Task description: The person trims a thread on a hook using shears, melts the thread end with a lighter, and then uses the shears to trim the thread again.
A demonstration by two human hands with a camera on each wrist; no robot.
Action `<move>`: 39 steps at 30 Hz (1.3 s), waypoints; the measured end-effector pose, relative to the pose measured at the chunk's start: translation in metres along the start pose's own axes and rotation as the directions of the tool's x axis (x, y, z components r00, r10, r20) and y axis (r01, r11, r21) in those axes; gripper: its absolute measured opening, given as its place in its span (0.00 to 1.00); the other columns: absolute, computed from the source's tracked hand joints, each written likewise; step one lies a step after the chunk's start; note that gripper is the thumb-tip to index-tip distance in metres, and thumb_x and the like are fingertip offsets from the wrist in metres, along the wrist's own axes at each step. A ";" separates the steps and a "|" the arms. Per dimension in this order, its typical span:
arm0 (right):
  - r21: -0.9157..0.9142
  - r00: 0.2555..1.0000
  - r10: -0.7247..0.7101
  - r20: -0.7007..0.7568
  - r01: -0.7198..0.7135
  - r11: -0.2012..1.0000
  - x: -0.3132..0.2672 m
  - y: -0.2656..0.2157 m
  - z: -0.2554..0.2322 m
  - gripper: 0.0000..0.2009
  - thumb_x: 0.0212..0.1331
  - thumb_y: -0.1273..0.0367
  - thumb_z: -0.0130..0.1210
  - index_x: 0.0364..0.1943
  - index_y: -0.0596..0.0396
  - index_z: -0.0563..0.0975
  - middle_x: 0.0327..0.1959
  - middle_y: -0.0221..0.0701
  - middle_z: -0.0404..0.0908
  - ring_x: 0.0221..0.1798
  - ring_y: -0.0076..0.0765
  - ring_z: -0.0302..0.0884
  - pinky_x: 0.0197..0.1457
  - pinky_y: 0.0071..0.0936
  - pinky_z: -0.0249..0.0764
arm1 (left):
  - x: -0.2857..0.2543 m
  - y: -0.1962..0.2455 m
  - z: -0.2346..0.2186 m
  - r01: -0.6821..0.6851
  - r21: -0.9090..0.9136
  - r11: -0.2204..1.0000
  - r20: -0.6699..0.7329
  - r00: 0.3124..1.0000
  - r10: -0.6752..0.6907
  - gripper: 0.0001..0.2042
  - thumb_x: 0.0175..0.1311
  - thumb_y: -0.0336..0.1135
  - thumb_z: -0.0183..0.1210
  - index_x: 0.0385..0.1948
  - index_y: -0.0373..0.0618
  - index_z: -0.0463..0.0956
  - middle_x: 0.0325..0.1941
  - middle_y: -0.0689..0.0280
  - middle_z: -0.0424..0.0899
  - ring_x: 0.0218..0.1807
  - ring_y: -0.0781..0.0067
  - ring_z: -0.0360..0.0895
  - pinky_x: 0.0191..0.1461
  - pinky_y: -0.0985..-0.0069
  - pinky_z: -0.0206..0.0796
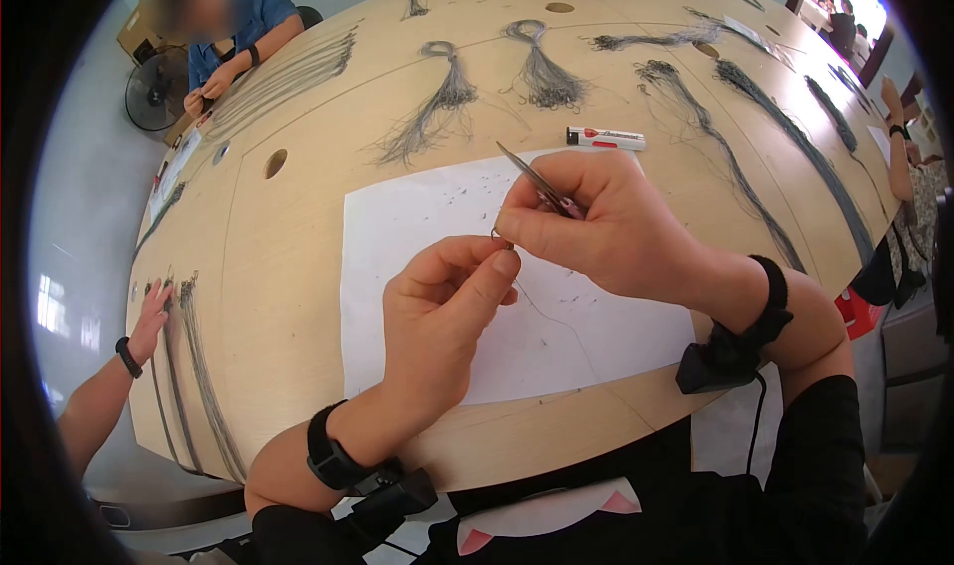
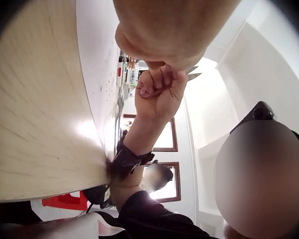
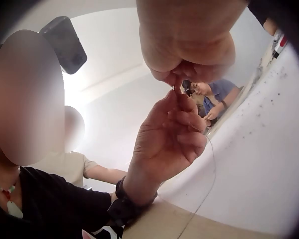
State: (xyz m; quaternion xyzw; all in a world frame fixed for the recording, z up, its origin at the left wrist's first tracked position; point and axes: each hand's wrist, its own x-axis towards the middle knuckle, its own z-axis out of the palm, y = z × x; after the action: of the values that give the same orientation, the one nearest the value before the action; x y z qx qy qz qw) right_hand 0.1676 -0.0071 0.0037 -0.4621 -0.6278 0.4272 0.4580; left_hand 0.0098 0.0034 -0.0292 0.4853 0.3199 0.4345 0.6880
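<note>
Over the white paper, both hands meet at their fingertips. My left hand [image 1: 432,312] pinches a small dark fishing hook [image 1: 495,234] between thumb and forefinger; much of the hook is hidden by the fingers. From that hand a thin line [image 1: 545,317] trails down across the paper, and it shows again as a pale strand [image 3: 213,169] in the right wrist view. My right hand [image 1: 606,212] holds scissors [image 1: 542,182] in its palm, blades pointing up and left, while its thumb and forefinger touch the hook's upper end.
Small dark bits dot the paper [image 1: 397,267]. A white marker [image 1: 605,139] lies just beyond it. Bundles of line [image 1: 542,78] spread over the table, with more strands [image 1: 204,376] at left. Another person's hand [image 1: 149,317] touches those strands; someone in blue [image 1: 268,13] sits across.
</note>
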 end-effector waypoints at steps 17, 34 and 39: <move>-0.142 0.992 -0.104 -0.067 0.094 0.985 0.001 0.001 -0.001 0.08 0.46 0.70 0.51 0.21 0.63 0.71 0.14 0.33 0.67 0.18 0.23 0.61 0.21 0.19 0.60 | 0.004 0.004 -0.001 0.054 0.018 0.998 -0.028 0.998 -0.054 0.06 0.51 0.30 0.54 0.27 0.38 0.73 0.22 0.70 0.74 0.24 0.84 0.67 0.24 0.89 0.54; -0.029 0.998 0.061 0.015 -0.061 0.998 -0.003 -0.010 0.007 0.08 0.48 0.69 0.51 0.27 0.61 0.74 0.17 0.27 0.72 0.22 0.15 0.66 0.24 0.12 0.59 | 0.019 0.049 0.008 -0.243 -0.070 0.968 -0.169 0.959 0.228 0.08 0.54 0.35 0.52 0.31 0.42 0.70 0.29 0.70 0.72 0.26 0.86 0.65 0.26 0.89 0.55; 0.034 0.997 0.023 0.067 -0.026 0.999 -0.011 -0.020 0.010 0.07 0.49 0.69 0.51 0.27 0.60 0.74 0.17 0.25 0.72 0.22 0.13 0.65 0.24 0.10 0.57 | 0.008 0.102 -0.012 -0.516 -0.174 0.839 -0.203 0.852 0.482 0.06 0.55 0.34 0.51 0.30 0.43 0.71 0.29 0.70 0.73 0.29 0.85 0.67 0.24 0.87 0.55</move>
State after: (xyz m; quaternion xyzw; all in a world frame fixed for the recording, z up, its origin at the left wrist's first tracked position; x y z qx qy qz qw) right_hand 0.1558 -0.0228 0.0189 -0.4471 -0.6294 0.4590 0.4397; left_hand -0.0269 0.0305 0.0631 0.4375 0.1826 0.6675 0.5742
